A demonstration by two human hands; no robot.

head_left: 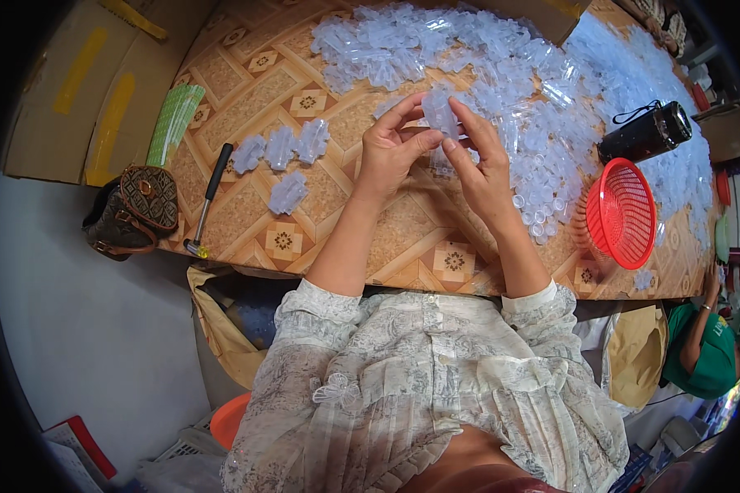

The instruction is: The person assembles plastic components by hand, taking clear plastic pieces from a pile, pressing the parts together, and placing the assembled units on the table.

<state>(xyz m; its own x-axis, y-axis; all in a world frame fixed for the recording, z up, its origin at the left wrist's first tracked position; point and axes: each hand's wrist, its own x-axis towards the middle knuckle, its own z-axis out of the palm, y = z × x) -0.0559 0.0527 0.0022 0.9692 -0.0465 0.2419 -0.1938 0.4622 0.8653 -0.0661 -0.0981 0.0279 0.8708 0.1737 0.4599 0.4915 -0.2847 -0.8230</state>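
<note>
Between my two hands, raised over the table, is a small clear plastic piece (441, 115), long and upright. My left hand (393, 152) pinches it from the left with thumb and fingers. From the right, my right hand (481, 164) grips the same piece, its fingertips close to the left thumb. Just beyond and to the right spreads a large heap of similar clear plastic pieces (386, 49). Small bundles of clear pieces (280, 148) lie in a row left of my hands, with one more bundle (289, 193) nearer to me.
A red plastic basket (621, 215) and a black flask (645, 133) stand at the right. Small clear rings (543, 205) lie beside the heap. At the left are a hammer (210, 197), a brown patterned bag (140, 209), green sheets (175, 123) and cardboard boxes (90, 82). A person in green (703, 353) is at the far right.
</note>
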